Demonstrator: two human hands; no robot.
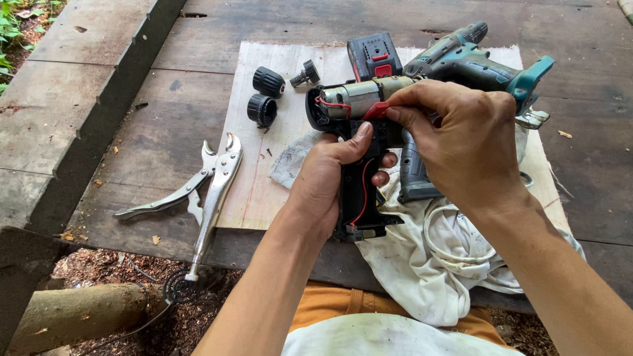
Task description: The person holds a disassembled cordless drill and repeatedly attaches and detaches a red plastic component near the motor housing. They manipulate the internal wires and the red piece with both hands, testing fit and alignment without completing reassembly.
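Across most of the frame runs the weathered plank deck (165,132), and on it, at upper centre, lies a pale plywood board (254,178). Spilling from the board toward the lower right we see a soiled white rag (422,264). At upper right rests a whole teal cordless drill (475,62), with a black battery pack (374,56) just left of it.

At centre we hold the opened drill half-shell (359,198), motor (359,99) and red wires exposed. Our left hand (326,181) is wrapped around its grip, thumb up the side; our right hand (461,142) pinches closed on the red trigger piece (376,110) beside the motor.

We judge this to be the stage of working the internals, which calls for a steady hold and fine fingertip work.

Locking pliers (204,184) lie at left, overlapping the board's edge; two black chuck parts (266,95) sit at upper centre.
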